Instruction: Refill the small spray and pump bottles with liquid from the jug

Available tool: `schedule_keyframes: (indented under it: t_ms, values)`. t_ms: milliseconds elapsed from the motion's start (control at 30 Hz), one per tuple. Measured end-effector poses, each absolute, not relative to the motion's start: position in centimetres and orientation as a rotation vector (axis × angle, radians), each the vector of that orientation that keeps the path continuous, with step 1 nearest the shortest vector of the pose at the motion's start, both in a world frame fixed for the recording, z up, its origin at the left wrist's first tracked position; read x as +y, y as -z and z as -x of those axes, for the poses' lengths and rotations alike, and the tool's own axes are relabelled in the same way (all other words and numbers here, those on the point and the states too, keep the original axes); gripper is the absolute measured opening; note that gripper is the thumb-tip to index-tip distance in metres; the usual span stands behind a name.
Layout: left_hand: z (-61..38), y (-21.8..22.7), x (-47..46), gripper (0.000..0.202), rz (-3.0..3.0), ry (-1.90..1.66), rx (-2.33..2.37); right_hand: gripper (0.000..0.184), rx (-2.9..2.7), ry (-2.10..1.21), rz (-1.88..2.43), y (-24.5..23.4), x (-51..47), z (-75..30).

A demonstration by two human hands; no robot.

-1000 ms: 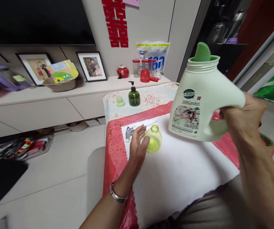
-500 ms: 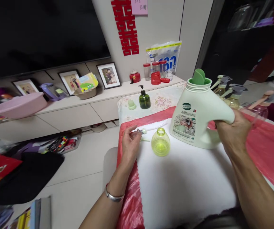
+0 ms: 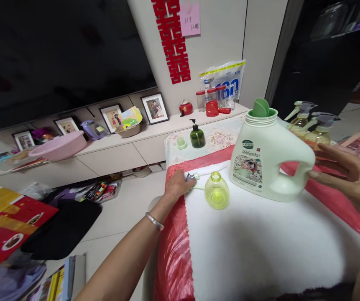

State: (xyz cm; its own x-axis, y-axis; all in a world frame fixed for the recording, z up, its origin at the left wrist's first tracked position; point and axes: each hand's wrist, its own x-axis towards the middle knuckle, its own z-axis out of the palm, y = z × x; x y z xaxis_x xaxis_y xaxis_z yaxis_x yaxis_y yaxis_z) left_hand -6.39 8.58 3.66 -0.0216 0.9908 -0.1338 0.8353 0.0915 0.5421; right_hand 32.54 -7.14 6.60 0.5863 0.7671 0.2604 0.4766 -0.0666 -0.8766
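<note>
My left hand (image 3: 177, 184) is closed around a grey-and-pale-green spray head (image 3: 192, 179) at the left edge of the white cloth; part of it is hidden by my fingers. A thin dip tube shows beyond it. Close by on the right stands an uncapped yellow-green translucent bottle (image 3: 216, 193), with some liquid in its lower part. The large pale green detergent jug (image 3: 251, 167) stands upright behind it, a green scoop-like piece (image 3: 259, 108) in its mouth. My right hand (image 3: 352, 179) is open beside the jug's handle, fingers spread and not wrapped around it.
Behind the cloth are a dark green pump bottle (image 3: 197, 136) and a pale green cap (image 3: 181, 143). Several spray bottles (image 3: 320, 129) stand at the right. White cloth (image 3: 255, 246) lies over red plastic sheeting (image 3: 176, 251). A low cabinet (image 3: 117, 156) runs along the wall.
My right hand has let go of the jug's handle and moved right. My left hand has closed further over the spray head. The view has shifted left.
</note>
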Motion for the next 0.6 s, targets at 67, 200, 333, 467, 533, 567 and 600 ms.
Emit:
schedule_keyframes:
  t_ms: [67,200,333,467,533,567,600]
  values:
    - [5.7,-4.0,8.8,0.042,-1.795,-0.338,1.941,0.101,-0.968,-0.388,1.689,-6.1,-7.3,-33.2]
    - [4.7,-4.3,9.2,0.039,-1.778,-0.243,1.983,0.099,-0.779,-0.402,1.633,-5.9,-7.2,-32.8]
    - [5.0,-4.2,9.9,0.027,-1.750,-0.282,1.977,0.095,-0.733,-0.432,1.594,-5.9,-7.3,-32.1]
    - [6.4,-3.9,10.4,0.022,-1.669,-0.405,1.857,0.092,-0.724,-0.459,1.547,-5.4,-7.4,-32.5]
    - [7.3,-3.9,10.4,0.026,-1.610,-0.489,1.742,0.091,-0.701,-0.485,1.516,-5.1,-7.2,-32.7]
    - [7.7,-4.0,10.4,0.028,-1.580,-0.536,1.678,0.091,-0.694,-0.495,1.503,-4.9,-7.2,-32.8]
    - [8.2,-4.3,10.4,0.030,-1.551,-0.586,1.614,0.090,-0.689,-0.506,1.490,-4.8,-7.1,-32.9]
